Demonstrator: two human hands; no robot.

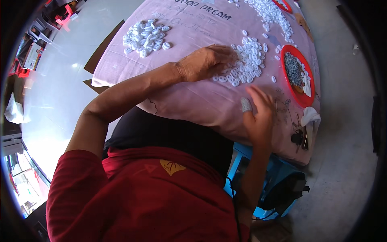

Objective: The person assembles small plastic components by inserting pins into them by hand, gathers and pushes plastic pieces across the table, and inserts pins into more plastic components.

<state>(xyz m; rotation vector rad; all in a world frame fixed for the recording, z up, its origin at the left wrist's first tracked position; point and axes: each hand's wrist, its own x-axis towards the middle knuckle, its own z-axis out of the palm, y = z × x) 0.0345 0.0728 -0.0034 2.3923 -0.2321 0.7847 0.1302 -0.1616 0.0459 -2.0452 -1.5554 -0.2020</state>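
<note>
My left hand (206, 61) reaches over the near-left side of a heap of small white oval plastic pieces (250, 60), each marked with two dark spots. Its fingers are bent down and close together, with the tips hidden, so what they hold does not show. My right hand (260, 111) is in the air over the cloth, nearer to me than the heap. It is slightly blurred, its fingers are spread, and a whitish wrap (246, 105) shows by the thumb. Thin metal bits (283, 105) lie scattered just right of it.
A pink cloth (189, 94) covers the table. Another group of white ovals (146, 37) lies at left, and a larger spread (274, 18) at the far right. A red basin (305, 101) holds small grey metal parts. Dark tools (297, 136) and a white rag (310, 116) lie near the right edge.
</note>
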